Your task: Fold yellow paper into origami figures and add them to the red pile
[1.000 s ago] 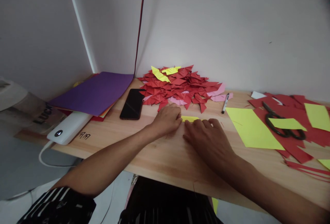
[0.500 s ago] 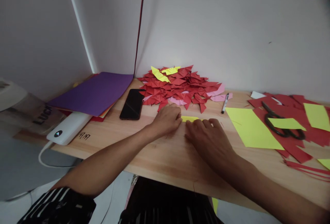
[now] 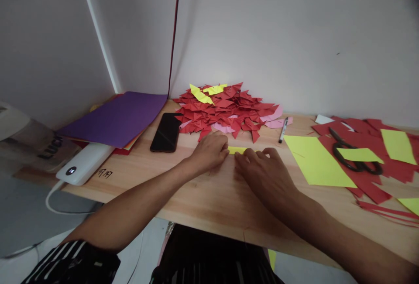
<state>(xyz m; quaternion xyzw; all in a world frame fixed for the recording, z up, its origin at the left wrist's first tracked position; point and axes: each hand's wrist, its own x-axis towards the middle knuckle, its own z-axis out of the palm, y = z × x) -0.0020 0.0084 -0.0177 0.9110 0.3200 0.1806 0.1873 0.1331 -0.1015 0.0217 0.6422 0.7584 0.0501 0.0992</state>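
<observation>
A narrow folded strip of yellow paper [image 3: 236,150] lies flat on the wooden table between my two hands. My left hand [image 3: 212,148] is closed at the strip's left end, its fingertips curled down against it. With fingers bent and pressed together, my right hand [image 3: 260,164] bears down on the right part of the strip and covers some of its front edge. Just beyond my hands rises a heap of folded red paper pieces [image 3: 225,109], with pink ones among them and folded yellow pieces [image 3: 201,95] on top.
A black phone [image 3: 164,132], purple sheets [image 3: 114,116] and a white power bank [image 3: 85,162] with a cable are at left. A marker [image 3: 283,130], a yellow sheet [image 3: 316,162], red paper scraps [image 3: 399,171] and dark-handled scissors [image 3: 340,157] are at right.
The right hand's fingers have shifted slightly along the yellow strip, still pressing on it. The left hand stays at its end. The whole view has moved a little.
</observation>
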